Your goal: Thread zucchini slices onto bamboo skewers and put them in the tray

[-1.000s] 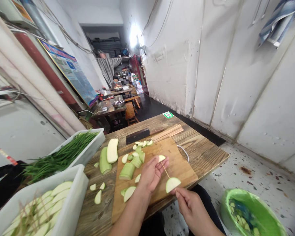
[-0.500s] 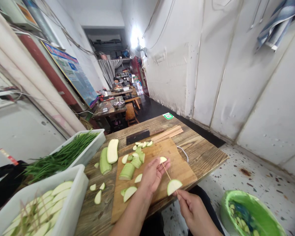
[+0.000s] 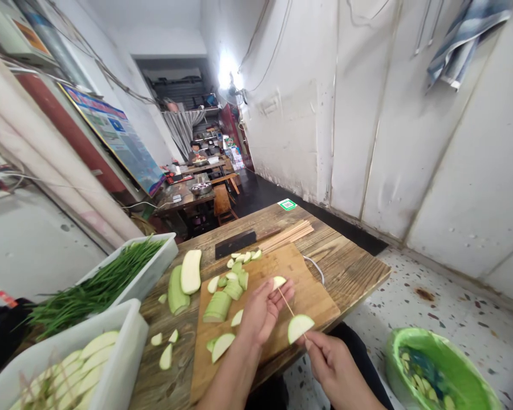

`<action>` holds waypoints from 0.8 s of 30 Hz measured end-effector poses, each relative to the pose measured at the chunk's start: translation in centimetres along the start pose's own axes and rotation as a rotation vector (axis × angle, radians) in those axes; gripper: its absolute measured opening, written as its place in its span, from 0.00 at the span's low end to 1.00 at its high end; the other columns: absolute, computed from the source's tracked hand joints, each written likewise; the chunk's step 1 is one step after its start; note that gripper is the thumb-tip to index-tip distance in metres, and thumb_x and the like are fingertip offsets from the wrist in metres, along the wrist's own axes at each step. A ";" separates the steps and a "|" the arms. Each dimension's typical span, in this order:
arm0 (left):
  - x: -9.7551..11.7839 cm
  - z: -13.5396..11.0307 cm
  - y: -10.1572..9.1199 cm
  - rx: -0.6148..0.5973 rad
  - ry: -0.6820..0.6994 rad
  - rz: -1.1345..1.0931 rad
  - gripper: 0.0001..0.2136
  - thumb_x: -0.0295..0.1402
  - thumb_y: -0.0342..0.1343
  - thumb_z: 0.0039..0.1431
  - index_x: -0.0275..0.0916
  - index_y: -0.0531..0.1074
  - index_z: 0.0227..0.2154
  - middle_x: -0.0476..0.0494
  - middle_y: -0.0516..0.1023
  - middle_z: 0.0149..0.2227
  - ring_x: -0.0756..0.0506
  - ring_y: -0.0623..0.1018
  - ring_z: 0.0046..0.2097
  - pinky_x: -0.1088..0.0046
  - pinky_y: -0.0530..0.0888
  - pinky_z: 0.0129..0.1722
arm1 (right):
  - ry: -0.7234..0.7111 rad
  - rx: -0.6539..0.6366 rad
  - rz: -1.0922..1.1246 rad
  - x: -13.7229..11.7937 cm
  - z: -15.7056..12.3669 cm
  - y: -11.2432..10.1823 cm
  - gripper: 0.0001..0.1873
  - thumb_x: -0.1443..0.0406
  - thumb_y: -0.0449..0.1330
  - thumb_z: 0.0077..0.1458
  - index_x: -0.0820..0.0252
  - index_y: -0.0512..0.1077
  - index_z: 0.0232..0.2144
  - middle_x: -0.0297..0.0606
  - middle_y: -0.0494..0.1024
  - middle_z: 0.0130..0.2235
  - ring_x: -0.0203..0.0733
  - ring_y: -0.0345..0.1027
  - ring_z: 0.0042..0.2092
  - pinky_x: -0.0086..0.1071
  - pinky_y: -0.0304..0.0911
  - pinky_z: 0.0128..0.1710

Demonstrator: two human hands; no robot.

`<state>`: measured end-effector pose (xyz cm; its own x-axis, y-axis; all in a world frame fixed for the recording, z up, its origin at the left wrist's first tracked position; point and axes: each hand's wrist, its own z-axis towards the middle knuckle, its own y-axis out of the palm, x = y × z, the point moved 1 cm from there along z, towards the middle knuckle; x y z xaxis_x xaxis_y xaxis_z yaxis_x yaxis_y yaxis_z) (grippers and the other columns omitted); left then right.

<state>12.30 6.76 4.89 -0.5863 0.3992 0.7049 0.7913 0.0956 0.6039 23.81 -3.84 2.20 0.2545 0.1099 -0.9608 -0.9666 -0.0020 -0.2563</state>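
Observation:
My left hand (image 3: 263,310), palm partly up, pinches a small half-round zucchini slice (image 3: 279,281) over the wooden cutting board (image 3: 299,267). In my right hand (image 3: 333,364) is the lower end of a thin wooden skewer (image 3: 286,302), gripped between thumb and fingers. A larger half-round zucchini slice (image 3: 300,329) is threaded on the skewer just above those fingers. The skewer's far end meets the slice in my left hand; whether it has pierced it I cannot tell. Stacked cut zucchini (image 3: 217,306) lies on the board to the left of my hands.
A dark cleaver (image 3: 236,244) and a bundle of skewers (image 3: 288,234) lie behind the board. Peeled zucchini pieces (image 3: 191,272) sit left of it, beside bins of green chives (image 3: 106,279) and skewered slices (image 3: 85,370). A green bucket (image 3: 395,347) stands on the floor at right.
The whole view has shifted slightly, with the scene a little further left and lower. Both hands keep their holds on the slice and the skewer, almost unmoved relative to the board.

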 end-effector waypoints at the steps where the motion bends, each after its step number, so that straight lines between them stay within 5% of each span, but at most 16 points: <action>1: 0.0 0.1 -0.1 0.020 -0.005 -0.007 0.06 0.23 0.49 0.59 0.28 0.70 0.31 0.31 0.79 0.36 0.40 0.79 0.42 0.62 0.76 0.45 | -0.013 0.001 -0.010 0.0 0.1 -0.1 0.18 0.58 0.45 0.62 0.60 0.65 0.25 0.25 0.51 0.20 0.33 0.47 0.21 0.26 0.46 0.21; 10: 0.9 0.9 -0.9 0.142 0.035 -0.033 0.06 0.23 0.47 0.60 0.30 0.68 0.31 0.32 0.79 0.35 0.42 0.80 0.40 0.66 0.78 0.41 | -0.094 -0.097 -0.157 -0.1 -1.5 -0.1 0.16 0.62 0.44 0.62 0.59 0.63 0.25 0.26 0.53 0.21 0.33 0.47 0.21 0.27 0.46 0.22; 24: 1.0 0.6 -0.9 0.160 -0.050 -0.074 0.04 0.23 0.48 0.60 0.29 0.68 0.32 0.29 0.79 0.35 0.42 0.80 0.40 0.68 0.78 0.39 | -0.050 -0.122 -0.143 0.0 -1.2 0.1 0.17 0.62 0.43 0.63 0.61 0.65 0.27 0.27 0.53 0.22 0.33 0.47 0.23 0.27 0.48 0.24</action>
<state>11.16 7.57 4.84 -0.6375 0.4306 0.6389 0.7664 0.2688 0.5835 23.73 -5.03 2.05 0.3840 0.1666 -0.9082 -0.9093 -0.1026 -0.4033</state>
